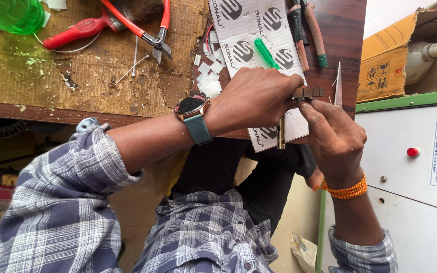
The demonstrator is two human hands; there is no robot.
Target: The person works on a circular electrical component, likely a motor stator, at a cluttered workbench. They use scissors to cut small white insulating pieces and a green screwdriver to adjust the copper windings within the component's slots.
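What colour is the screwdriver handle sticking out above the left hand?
Translucent green: the screwdriver handle shows above the left hand in the head view.

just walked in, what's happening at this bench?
A person in a plaid shirt is working at the edge of a wooden bench. Both hands meet on a small dark brown slotted block: the left hand grips it from one side, the right hand pinches it from below. A brass-coloured rod hangs beneath the left hand. Red pliers and a green-handled screwdriver lie untouched on the bench.

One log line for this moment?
left hand: grips green-handled screwdriver | right hand: pinches small brown block | hands: meeting at bench edge
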